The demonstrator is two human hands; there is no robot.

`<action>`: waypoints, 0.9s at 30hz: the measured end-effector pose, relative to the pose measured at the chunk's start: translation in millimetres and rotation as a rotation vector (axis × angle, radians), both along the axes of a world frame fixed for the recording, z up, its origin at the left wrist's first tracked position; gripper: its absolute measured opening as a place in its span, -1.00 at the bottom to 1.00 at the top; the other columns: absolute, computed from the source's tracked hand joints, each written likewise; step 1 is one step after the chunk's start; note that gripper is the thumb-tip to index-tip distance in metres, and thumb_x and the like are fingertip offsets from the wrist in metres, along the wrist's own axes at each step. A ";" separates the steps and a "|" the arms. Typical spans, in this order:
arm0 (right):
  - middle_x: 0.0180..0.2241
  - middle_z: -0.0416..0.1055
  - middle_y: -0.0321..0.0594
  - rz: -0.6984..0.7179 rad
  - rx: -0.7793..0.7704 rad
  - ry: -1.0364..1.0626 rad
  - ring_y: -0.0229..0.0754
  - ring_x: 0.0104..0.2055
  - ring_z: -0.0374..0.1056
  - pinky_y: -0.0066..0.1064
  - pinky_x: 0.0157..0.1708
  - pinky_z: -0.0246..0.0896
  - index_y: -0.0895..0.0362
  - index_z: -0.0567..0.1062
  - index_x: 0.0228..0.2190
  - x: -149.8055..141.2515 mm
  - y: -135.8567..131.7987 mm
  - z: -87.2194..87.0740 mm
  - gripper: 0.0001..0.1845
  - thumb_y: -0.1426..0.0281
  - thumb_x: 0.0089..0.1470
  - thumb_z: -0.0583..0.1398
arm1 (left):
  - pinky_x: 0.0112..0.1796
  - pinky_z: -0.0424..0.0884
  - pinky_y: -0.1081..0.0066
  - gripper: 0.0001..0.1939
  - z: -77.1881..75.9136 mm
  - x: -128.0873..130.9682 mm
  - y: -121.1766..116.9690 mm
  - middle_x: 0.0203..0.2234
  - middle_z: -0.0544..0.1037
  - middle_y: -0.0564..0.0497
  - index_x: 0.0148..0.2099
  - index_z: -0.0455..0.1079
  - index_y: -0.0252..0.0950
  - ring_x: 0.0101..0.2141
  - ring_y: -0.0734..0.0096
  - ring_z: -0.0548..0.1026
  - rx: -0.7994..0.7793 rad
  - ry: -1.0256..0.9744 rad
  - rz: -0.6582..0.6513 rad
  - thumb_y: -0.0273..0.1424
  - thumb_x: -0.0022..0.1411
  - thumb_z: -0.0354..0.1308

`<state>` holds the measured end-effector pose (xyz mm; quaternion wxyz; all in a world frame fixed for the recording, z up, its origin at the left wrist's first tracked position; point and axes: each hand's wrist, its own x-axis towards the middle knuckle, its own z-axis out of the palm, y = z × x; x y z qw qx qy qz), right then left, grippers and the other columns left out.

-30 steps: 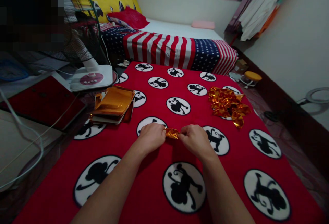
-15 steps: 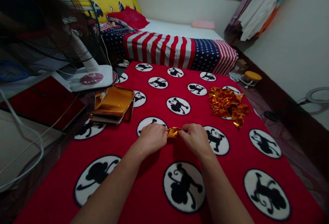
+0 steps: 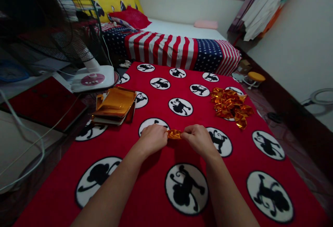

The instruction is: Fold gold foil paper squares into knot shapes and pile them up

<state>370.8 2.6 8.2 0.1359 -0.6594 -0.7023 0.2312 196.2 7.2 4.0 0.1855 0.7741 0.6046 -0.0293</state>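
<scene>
A small folded piece of gold foil paper (image 3: 174, 134) is pinched between my two hands just above a red blanket (image 3: 161, 154) printed with black monkeys in white circles. My left hand (image 3: 153, 139) grips its left end with closed fingers. My right hand (image 3: 198, 140) grips its right end the same way. A stack of flat gold foil sheets (image 3: 115, 105) lies at the blanket's left edge. A heap of folded gold pieces (image 3: 230, 106) sits to the far right.
A standing fan with a white base (image 3: 92, 78) is at the left, with a white cord (image 3: 23, 140) and a red board (image 3: 43, 102) beside it. A bed with a stars-and-stripes cover (image 3: 179, 50) lies beyond the blanket. A wall runs along the right.
My hands have barely shifted; they keep working the gold piece, which looks slightly flatter and stretched between the fingers than before.
</scene>
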 end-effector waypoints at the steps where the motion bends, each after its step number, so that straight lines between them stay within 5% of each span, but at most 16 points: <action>1: -0.74 0.01 -0.39 -0.022 0.001 0.007 -0.34 -0.62 -0.02 -0.40 -0.55 -0.29 0.13 0.27 -0.75 0.4 0.2 -0.4 -0.75 0.41 -0.13 0.11 | -0.27 0.37 0.27 -0.63 0.1 0.1 -0.1 -0.29 0.61 -0.18 -0.25 0.53 -0.24 -0.23 0.09 0.55 0.002 -0.006 -0.012 -0.33 0.24 -0.14; 27: -0.73 0.11 -0.37 0.002 0.021 -0.044 -0.34 -0.60 0.02 -0.41 -0.56 -0.28 0.14 0.36 -0.73 0.3 -1.3 1.1 -0.76 0.41 -0.10 0.11 | -0.33 0.31 0.36 -0.63 -0.3 -3.3 4.6 -0.33 0.61 -0.12 -0.30 0.54 -0.23 -0.29 0.20 0.54 -0.042 -0.109 0.032 -0.33 0.24 -0.12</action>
